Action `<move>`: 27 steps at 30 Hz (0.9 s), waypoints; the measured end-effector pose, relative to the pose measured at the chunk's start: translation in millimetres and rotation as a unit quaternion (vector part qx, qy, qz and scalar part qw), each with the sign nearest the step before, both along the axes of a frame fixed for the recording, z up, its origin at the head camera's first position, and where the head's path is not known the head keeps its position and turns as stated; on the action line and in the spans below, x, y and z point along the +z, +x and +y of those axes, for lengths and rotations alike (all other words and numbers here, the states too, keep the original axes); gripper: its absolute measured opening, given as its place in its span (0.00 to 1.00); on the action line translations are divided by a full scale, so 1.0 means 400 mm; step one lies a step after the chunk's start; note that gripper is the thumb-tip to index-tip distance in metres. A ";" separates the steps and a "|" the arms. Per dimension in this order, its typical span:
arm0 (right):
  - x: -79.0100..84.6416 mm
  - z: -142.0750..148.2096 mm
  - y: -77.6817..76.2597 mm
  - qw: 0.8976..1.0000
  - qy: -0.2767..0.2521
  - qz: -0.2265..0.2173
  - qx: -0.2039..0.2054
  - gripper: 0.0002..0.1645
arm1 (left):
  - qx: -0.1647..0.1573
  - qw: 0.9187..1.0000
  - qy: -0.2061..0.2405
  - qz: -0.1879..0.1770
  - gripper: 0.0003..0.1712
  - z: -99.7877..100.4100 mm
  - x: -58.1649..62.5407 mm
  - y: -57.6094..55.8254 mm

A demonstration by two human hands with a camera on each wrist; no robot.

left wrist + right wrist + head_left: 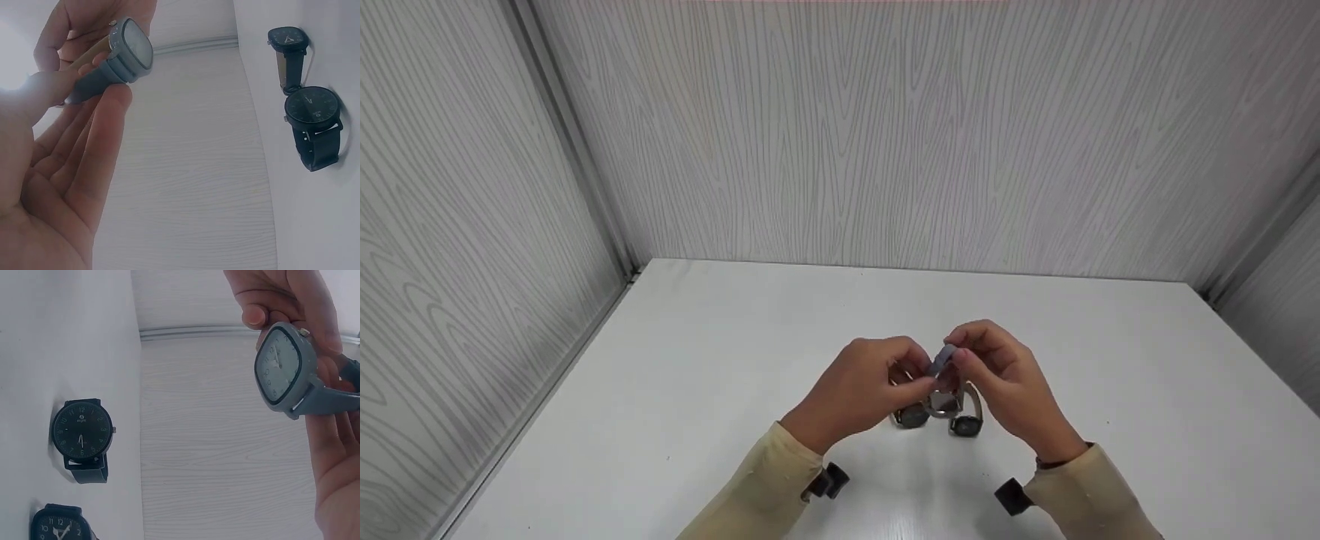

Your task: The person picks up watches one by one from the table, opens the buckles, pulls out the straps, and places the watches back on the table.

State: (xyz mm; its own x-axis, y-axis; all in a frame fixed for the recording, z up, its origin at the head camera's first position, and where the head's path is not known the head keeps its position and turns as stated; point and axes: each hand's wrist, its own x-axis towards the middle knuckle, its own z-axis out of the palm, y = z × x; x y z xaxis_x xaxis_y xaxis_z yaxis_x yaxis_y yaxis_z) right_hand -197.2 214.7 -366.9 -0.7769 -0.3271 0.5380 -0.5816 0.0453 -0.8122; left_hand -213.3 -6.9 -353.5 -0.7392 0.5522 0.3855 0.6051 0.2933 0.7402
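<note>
A grey-blue wristwatch [944, 404] with a rounded-square face hangs above the table between both hands. My left hand [870, 386] pinches its strap [93, 83] between thumb and fingers. From the other side my right hand [1009, 382] pinches the strap near its upper end. In the right wrist view the pale watch face [279, 364] is turned toward the camera; part of the strap runs out of frame. Whether the strap ends are joined is hidden by the fingers.
On the white table [720, 360], below the hands, stand a black round-faced watch [82, 430] and a dark square-faced watch [288, 39] with a tan strap lining. Wood-grain panels [840, 135] wall the table at the back and sides. Each sleeve has a small black device at the wrist.
</note>
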 end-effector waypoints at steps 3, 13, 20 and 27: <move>0.005 0.001 0.001 0.999 0.035 0.006 -0.021 0.10 | 0.001 1.000 -0.003 0.017 0.03 -0.003 0.005 0.002; 0.006 0.007 -0.001 0.996 0.078 0.023 -0.035 0.07 | -0.007 1.000 -0.022 0.012 0.03 0.002 0.005 -0.002; 0.005 -0.004 0.000 0.999 0.008 -0.011 0.039 0.07 | -0.015 1.000 0.011 -0.007 0.03 0.001 0.002 -0.002; -0.002 -0.012 -0.003 0.998 0.004 -0.010 0.070 0.08 | -0.010 1.000 -0.009 0.025 0.03 0.000 -0.007 -0.003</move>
State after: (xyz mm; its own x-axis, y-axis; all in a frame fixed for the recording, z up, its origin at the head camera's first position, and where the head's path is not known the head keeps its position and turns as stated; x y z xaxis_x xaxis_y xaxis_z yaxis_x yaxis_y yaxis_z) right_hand -198.6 209.9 -367.6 -0.7337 -0.4371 0.5202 -0.5669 -0.0283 -0.8233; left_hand -214.6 -7.0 -356.4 -0.7083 0.5733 0.4118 0.6468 0.2935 0.7039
